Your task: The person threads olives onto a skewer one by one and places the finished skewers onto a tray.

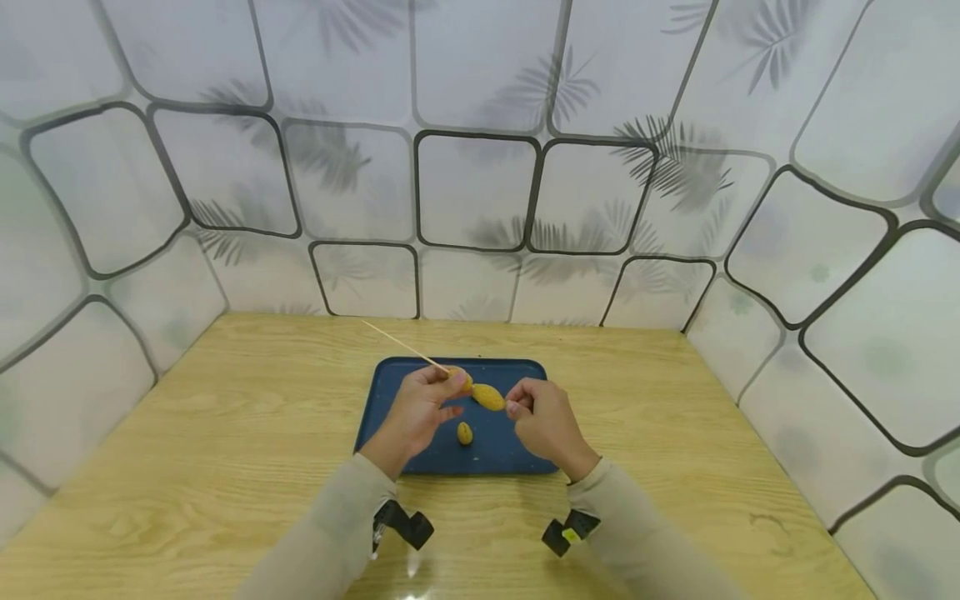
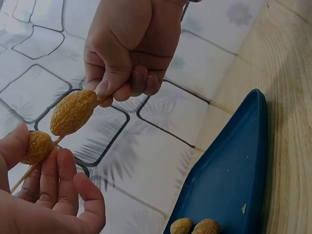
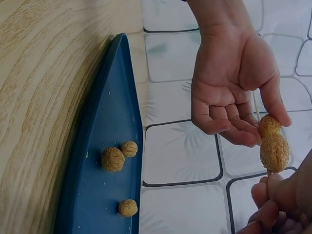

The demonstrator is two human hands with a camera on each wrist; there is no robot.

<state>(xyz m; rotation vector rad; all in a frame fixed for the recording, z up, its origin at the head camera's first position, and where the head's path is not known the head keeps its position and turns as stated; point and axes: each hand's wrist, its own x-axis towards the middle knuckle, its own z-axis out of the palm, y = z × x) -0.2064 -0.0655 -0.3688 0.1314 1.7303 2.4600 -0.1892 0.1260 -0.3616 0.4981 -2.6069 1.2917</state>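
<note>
Left hand [image 1: 420, 408]: pinched a ball [image 2: 37, 147].
Right hand [image 1: 547, 417]: gripped the stick [image 1: 405, 345] at one end.
Tray [image 1: 498, 452]: we saw it lower-centre in frame.

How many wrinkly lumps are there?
5 lumps: three on the blue tray, two close together and one apart; two on the stick, one pinched by the left hand, one nearer the right hand. More may be hidden.

Thin pale skewer [image 1: 401, 342], held aslant, two wrinkled golden-brown ovals [image 1: 488, 397] threaded near one end
</note>
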